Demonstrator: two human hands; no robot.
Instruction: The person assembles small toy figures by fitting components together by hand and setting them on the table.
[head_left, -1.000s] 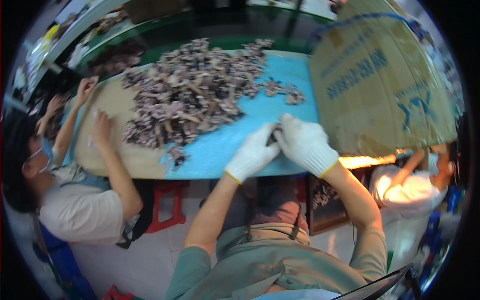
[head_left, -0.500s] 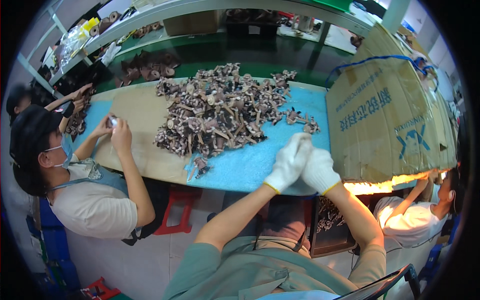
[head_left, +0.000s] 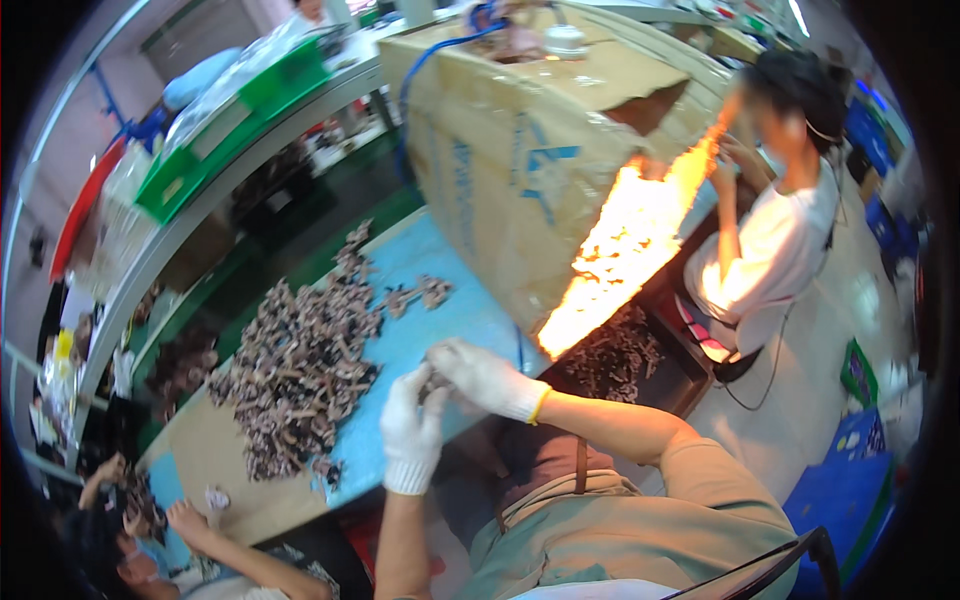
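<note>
Both my hands wear white knit gloves with yellow cuffs and meet above the near edge of the blue sheet (head_left: 365, 425). My left hand (head_left: 412, 430) and my right hand (head_left: 488, 380) close their fingers around a small brown-grey part (head_left: 432, 384), mostly hidden by the gloves. To the left lies a large heap of similar small brown-grey parts (head_left: 300, 365), jumbled together. A small cluster of the same parts (head_left: 425, 294) sits apart from it on the blue sheet, beyond my hands.
A big cardboard box (head_left: 480, 190) stands at the sheet's far right, its near opening glaring orange-white (head_left: 625, 250). Below that is a dark bin of parts (head_left: 618, 360). One co-worker (head_left: 770, 210) sits at right; others (head_left: 240, 560) work at lower left. Green trays (head_left: 215, 140) line the shelf.
My view has swung to the right, bringing the box's glaring opening and the seated co-worker further in. My hands have stayed together, and the left hand now shows more apart from the right.
</note>
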